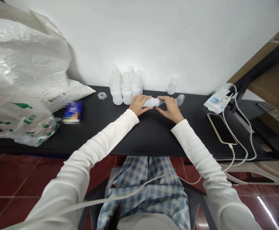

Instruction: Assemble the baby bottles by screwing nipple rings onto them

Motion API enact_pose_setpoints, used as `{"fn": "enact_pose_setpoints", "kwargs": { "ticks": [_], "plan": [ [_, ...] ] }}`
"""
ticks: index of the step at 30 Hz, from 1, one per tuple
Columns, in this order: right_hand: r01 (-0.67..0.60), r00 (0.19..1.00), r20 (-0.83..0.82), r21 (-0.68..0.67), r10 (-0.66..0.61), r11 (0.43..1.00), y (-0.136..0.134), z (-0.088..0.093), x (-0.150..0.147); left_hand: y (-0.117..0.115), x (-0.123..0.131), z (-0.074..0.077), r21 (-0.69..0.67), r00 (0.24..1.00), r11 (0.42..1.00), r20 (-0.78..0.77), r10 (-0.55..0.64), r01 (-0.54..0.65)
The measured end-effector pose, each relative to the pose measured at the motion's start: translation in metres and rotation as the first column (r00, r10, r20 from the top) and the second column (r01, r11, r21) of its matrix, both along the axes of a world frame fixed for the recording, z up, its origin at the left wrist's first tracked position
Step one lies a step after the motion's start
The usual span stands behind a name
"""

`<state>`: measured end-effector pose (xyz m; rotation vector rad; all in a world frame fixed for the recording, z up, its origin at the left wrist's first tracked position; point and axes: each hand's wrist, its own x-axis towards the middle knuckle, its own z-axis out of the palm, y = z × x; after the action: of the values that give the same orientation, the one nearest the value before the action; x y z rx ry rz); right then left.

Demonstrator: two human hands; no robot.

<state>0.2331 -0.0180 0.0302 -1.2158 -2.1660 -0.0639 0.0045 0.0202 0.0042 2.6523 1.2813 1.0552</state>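
Note:
A white baby bottle (149, 102) lies on its side above the black table, its neck pointing right. My left hand (138, 104) is closed around the body of it. At the neck end, the fingers of my right hand (170, 108) pinch the white collar, where a clear nipple (161, 102) sticks out under the palm. Just beyond the right hand is a clear dome cap (180, 100). Several capped baby bottles (116, 94) stand upright behind my left hand. One bottle without a dome (172, 86) stands apart near the wall.
A few pale rings (102, 95) are stacked left of the bottles. Large plastic bags (26, 57) and a blue packet (72, 111) occupy the left side. On the right are a phone (221, 128), a white power strip (217, 100) and looping cables. Another cable crosses my lap.

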Motion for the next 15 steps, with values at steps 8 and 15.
{"fn": "enact_pose_setpoints", "kwargs": {
  "ticks": [8,15],
  "plan": [
    [-0.011,1.000,0.022,-0.021,0.011,1.000,0.0020,-0.0009,0.0042,-0.0003,-0.0012,0.0010,0.046,0.997,0.997,-0.054,-0.055,0.057],
    [-0.031,0.999,0.021,-0.051,0.032,0.998,0.0005,0.0013,0.0039,-0.0047,0.0018,0.0015,0.089,0.998,0.996,-0.054,-0.024,0.029]
  ]
}}
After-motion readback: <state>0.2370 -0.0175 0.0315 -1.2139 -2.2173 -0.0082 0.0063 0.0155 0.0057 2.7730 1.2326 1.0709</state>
